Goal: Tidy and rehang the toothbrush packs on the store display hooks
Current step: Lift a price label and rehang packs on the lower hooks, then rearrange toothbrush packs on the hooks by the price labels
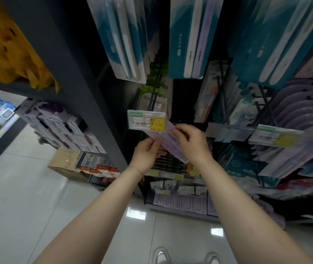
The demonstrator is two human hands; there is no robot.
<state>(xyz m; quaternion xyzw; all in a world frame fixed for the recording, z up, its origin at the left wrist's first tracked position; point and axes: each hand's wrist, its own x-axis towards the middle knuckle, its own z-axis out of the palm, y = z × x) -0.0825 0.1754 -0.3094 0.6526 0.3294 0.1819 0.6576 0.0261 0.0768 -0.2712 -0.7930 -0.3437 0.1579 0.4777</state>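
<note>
Lilac cardboard, long and flat, the toothbrush pack (169,142) lies slantwise between the two hands in front of the dark display rack, its upper end tucked just under a green-and-white price label with a yellow patch (147,121) and its lower end reaching down past the right wrist. We see the left hand (148,151) gripping the pack from the left edge, thumb laid across the printed face and the other fingers curled behind it. The right hand (190,142) pinches the pack's upper right edge, its fingers (180,133) bent closely over the card, touching it just below the label. We cannot tell whether the pack's hang hole is on a hook, since the label hides that end. Thin black wire hooks (154,96) run back from the label into the rack. Above them hang large teal-and-white toothbrush packs (188,39), and to the right a second, blurred price label (275,135) fronts a row of pale purple packs. Below us lies a glossy white tiled floor (27,197), with a brown cardboard box (64,162) standing near the shelving's foot.
</note>
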